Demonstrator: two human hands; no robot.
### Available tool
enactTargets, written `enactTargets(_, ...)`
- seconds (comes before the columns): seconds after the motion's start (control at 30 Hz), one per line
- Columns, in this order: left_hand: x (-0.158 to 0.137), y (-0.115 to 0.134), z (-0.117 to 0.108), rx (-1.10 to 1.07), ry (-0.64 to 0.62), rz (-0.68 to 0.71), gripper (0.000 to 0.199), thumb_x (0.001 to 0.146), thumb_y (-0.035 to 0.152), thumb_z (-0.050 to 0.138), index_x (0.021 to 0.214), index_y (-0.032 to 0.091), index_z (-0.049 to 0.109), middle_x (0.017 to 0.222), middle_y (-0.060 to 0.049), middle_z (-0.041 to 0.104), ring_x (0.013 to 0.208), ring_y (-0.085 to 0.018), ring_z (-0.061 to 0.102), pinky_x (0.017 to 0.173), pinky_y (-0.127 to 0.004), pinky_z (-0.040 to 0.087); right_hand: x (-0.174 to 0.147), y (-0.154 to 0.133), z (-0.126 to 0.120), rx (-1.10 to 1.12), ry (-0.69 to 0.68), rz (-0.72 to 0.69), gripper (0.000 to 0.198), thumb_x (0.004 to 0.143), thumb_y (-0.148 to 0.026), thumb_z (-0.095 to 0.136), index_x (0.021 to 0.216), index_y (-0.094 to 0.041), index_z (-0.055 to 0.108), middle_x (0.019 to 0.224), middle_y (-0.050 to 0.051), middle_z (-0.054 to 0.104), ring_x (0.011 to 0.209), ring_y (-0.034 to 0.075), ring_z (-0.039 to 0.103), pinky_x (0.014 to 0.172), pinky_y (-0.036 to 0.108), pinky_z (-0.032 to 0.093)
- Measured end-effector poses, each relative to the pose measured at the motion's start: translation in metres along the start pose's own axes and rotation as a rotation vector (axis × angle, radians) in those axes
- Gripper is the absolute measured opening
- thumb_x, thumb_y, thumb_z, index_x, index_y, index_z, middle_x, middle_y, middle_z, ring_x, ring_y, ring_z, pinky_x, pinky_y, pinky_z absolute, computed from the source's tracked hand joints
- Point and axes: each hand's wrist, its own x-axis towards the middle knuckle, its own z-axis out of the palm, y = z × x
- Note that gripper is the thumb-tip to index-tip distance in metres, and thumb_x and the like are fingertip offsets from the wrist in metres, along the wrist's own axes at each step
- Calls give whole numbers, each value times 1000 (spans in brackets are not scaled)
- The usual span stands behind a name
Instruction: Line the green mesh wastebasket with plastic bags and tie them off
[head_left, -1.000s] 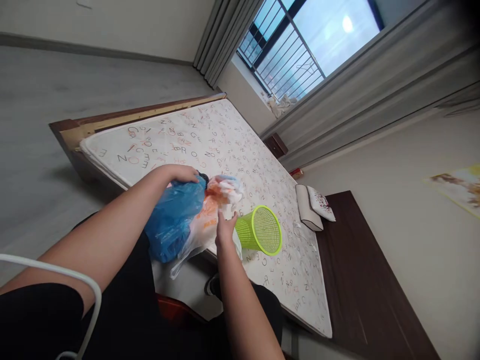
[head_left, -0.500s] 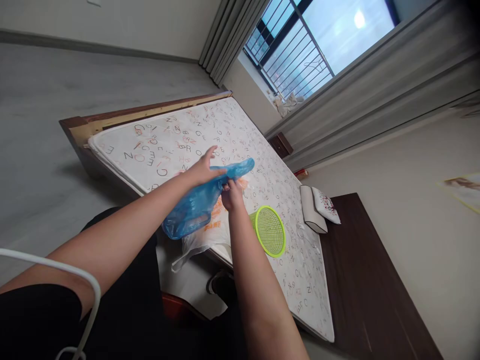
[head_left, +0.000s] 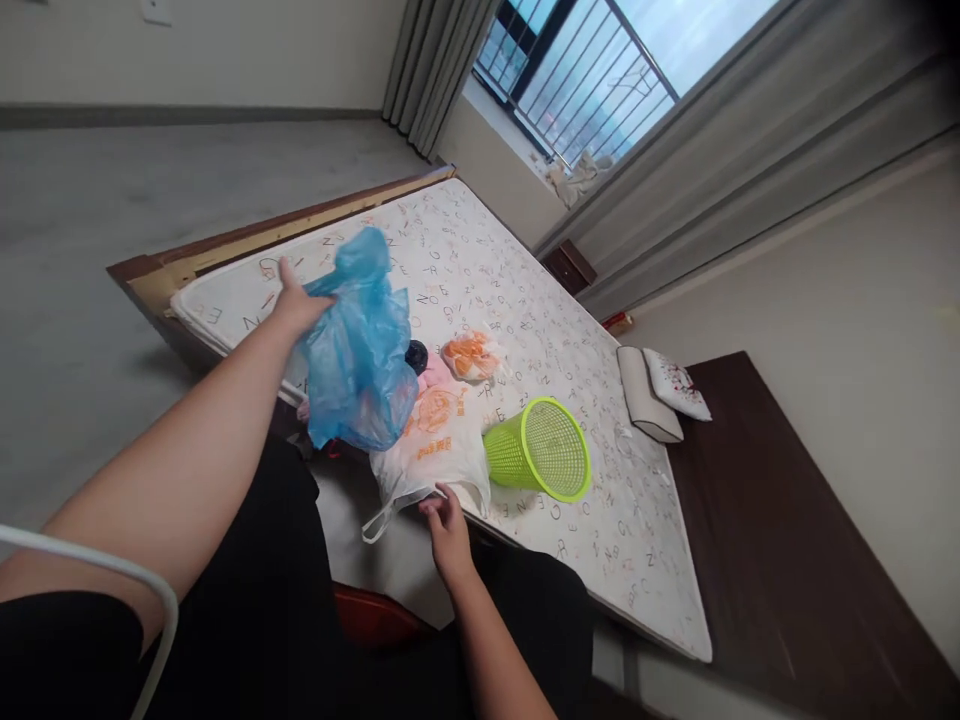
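Note:
A blue plastic bag [head_left: 360, 350] hangs crumpled from my left hand [head_left: 296, 308], which grips its upper left side over the mattress's near edge. My left thumb sticks up. A white plastic bag with orange print [head_left: 439, 445] lies on the near edge, one handle loop drooping over the side. Beside its mouth is my right hand [head_left: 448, 530], empty, fingers apart and partly bent at the bag's rim. Behind the white bag lie a pink item [head_left: 433, 372], a black round item [head_left: 416, 356] and a clear bag with orange print [head_left: 471, 356].
A green mesh basket [head_left: 517, 450] lies tilted right of the white bag, on the letter-patterned mattress [head_left: 600, 530]. Pillows [head_left: 651, 395] rest by the dark headboard [head_left: 795, 520]. A white cable [head_left: 112, 562] crosses my left arm.
My left hand has moved left and lifted the blue bag, uncovering the white bag and the items behind it. My right hand has let go of the blue bag and come down toward me.

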Motion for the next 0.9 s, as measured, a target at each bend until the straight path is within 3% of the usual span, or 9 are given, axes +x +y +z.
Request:
enactTargets(0.13, 2, -23, 1, 64, 154, -104, 111, 98, 51, 69, 169, 9, -5, 163, -18, 45, 141, -24, 52, 121, -41, 38, -4, 25, 4, 180, 58, 134, 41, 87, -46, 61, 120, -23, 56, 85, 2, 71, 71, 22, 70, 80, 41, 58)
enactTargets(0.27, -11, -17, 16, 168, 194, -127, 92, 106, 53, 52, 168, 4, 5, 159, -25, 45, 142, -34, 52, 120, -54, 37, 22, 0, 6, 78, -81, -22, 33, 94, -36, 54, 123, -22, 62, 96, 5, 73, 81, 20, 70, 84, 37, 56)
enactTargets(0.43, -29, -2, 37, 409, 200, 84, 88, 98, 59, 63, 166, 13, 30, 175, -24, 9, 160, -46, 12, 122, -74, 18, 34, -26, -14, -336, -404, -244, 31, 96, -24, 59, 125, -22, 70, 117, 10, 75, 109, 26, 69, 101, 40, 52)
enactTargets(0.47, -31, 2, 40, 459, 193, 162, 82, 98, 55, 64, 162, 14, 38, 176, -21, 12, 160, -44, 14, 123, -73, 18, 35, -28, -21, -405, -463, -261, 32, 95, -23, 62, 125, -21, 71, 122, 11, 73, 113, 27, 68, 103, 41, 51)
enactTargets(0.53, -32, 9, 48, 543, 73, 298, 64, 100, 48, 60, 155, 16, 50, 166, -15, 40, 151, -36, 38, 124, -62, 30, 39, -30, -37, -515, -452, -241, 30, 95, -23, 64, 123, -18, 72, 139, 17, 66, 125, 31, 64, 109, 46, 49)
enactTargets(0.63, -33, 21, 63, 681, -212, 221, 53, 103, 42, 55, 150, 17, 58, 137, -9, 68, 119, -25, 63, 115, -45, 45, 51, -23, -62, -672, -237, -179, 24, 98, -26, 61, 116, -17, 75, 169, 19, 36, 154, 41, 36, 118, 60, 38)
enactTargets(0.77, -60, 40, 84, 722, -138, 156, 57, 101, 41, 54, 153, 16, 53, 140, -10, 67, 113, -25, 65, 111, -43, 48, 66, -1, -81, -769, -275, -68, 16, 94, -23, 67, 104, -20, 79, 180, 4, 8, 164, 45, 3, 122, 72, 20)
enactTargets(0.83, -92, 47, 98, 620, -117, 191, 55, 102, 40, 48, 150, 15, 54, 140, -11, 66, 116, -25, 66, 108, -41, 50, 69, 9, -85, -760, -300, 10, 21, 90, -15, 68, 107, -21, 79, 179, 3, 12, 163, 44, 6, 123, 71, 18)
enactTargets(0.9, -135, 47, 114, 561, -234, 233, 54, 100, 39, 49, 146, 11, 56, 140, -14, 66, 125, -27, 64, 112, -40, 48, 70, 13, -88, -716, -238, 34, 34, 89, -6, 61, 116, -21, 76, 173, 10, 31, 160, 41, 23, 123, 67, 23)
